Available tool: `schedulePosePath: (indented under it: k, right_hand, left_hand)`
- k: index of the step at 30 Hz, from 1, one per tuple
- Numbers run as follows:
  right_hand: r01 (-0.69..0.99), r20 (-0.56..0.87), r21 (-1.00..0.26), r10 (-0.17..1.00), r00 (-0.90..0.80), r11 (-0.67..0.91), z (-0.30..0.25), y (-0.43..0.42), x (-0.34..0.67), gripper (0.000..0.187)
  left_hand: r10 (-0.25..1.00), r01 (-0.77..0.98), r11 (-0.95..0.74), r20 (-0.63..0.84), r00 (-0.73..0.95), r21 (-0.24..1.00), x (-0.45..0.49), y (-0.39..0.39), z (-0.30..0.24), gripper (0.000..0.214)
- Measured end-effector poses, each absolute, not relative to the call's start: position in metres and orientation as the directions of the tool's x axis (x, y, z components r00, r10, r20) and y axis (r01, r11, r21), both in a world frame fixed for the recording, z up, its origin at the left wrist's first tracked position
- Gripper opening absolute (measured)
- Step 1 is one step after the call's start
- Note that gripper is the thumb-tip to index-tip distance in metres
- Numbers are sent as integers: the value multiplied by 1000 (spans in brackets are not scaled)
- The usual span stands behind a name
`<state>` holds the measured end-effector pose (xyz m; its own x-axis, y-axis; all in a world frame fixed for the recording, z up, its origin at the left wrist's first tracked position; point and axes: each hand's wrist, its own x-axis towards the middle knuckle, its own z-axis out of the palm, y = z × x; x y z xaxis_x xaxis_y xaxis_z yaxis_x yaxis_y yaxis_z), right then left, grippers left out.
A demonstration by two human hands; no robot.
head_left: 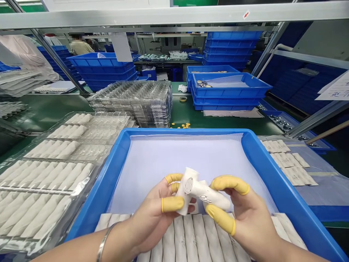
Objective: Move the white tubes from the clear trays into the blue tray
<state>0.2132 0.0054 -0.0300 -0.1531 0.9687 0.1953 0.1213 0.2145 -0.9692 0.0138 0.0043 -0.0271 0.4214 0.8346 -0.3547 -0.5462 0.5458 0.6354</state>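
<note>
Workshop bench: green worktop [178, 111] beneath a pale metal crossbar [163, 18], shelving and stacked bins behind.
Pieces in hand: white, soft-looking cylinder [187, 199] at left, near upright, tilted; second white cylinder with dark-grey print [209, 194] at right, lying sideways, its round marked end against the first. Cannot tell whether they are joined. Both held above the near half of the tray.
Left hand: bare hand [156, 211] with yellow finger covers, thumb and fingers grasping the upright cylinder; silver bangle [105, 242] at the wrist.
Right hand: bare hand with yellow-covered thumb and forefinger [247, 211], pinching the printed cylinder from below and above.
Tray: large blue plastic tray [188, 131], lined with a whitish sheet [185, 153]; row of white rolls [192, 240] side by side at the near end, below the hands.
Left of tray: clear plastic compartment tray [103, 133], partly filled with white rolls.
Right of tray: short white rolls with dark print [293, 163] on a bluish sheet [327, 178].
Beyond tray: tall stack of clear moulded trays [136, 98]; small yellow discs [185, 125]; tape ring [183, 99]; stacked blue bins [229, 96].
Far left: person in a pale top [80, 45].
</note>
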Motion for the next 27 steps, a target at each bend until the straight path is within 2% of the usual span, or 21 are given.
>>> schedulePosePath:
  k: [5,10,14,22,27]
  right_hand:
    - [74,37,-996,969,-245,57,-32,7,213,38]
    - [-32,-95,-993,914,-395,-116,-30,7,216,44]
    - [-107,-158,-965,860,-485,-238,-26,7,219,55]
    - [-237,-177,-908,828,-532,-346,-22,7,218,55]
    - [-242,-197,-893,813,-549,-379,-22,8,221,53]
  left_hand:
    - [899,-438,390,-234,370,810,11,-4,-34,61]
    - [885,-384,337,-151,440,860,6,-8,-32,78]
    - [875,-391,354,-153,460,850,6,-9,-29,72]
    - [868,-442,353,-111,485,825,6,-9,-28,66]
    - [853,-422,364,-116,509,830,5,-6,-27,63]
